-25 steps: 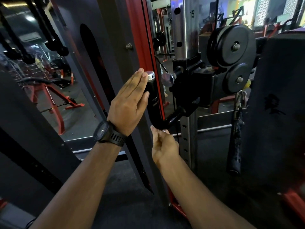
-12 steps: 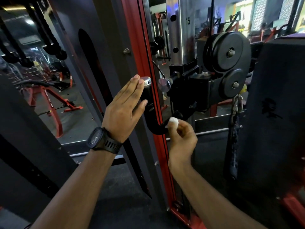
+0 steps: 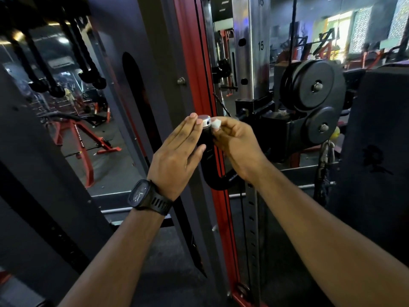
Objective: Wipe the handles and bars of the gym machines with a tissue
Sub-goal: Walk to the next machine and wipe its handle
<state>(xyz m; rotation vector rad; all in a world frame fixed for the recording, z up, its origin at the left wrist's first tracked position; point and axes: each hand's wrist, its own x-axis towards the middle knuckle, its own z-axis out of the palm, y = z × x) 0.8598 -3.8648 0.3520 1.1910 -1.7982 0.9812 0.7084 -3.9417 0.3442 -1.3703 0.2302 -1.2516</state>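
Item: handle point(image 3: 207, 141), black, upright grip with a chrome end cap point(image 3: 204, 121) on top. It stands between the two hands and curves away below the right wrist.

Left hand point(image 3: 177, 151): fingers straight and held together, laid flat against the left side of the grip, fingertips level with the cap. It holds nothing. A black watch point(image 3: 146, 196) sits on its wrist.

Right hand point(image 3: 238, 147): fingers curled, pinching a small wad of white tissue point(image 3: 215, 124) at the fingertips. The tissue touches the right edge of the cap.

Beyond the right hand: a black carriage block with a large pulley point(image 3: 314, 85) above a small pulley point(image 3: 322, 127).

Right of that hand, lower down: a metal carabiner point(image 3: 328, 151) hanging from the block, with a dark strap below it.

Above both hands: a steel upright point(image 3: 252, 52) with holes, marked 15 and 16, and just left of it a red frame post point(image 3: 192, 63).

Far left of the left hand, up high: black rope grips point(image 3: 88, 69) hanging.

Left of the left hand, on the floor behind: a red-framed machine point(image 3: 77, 140).
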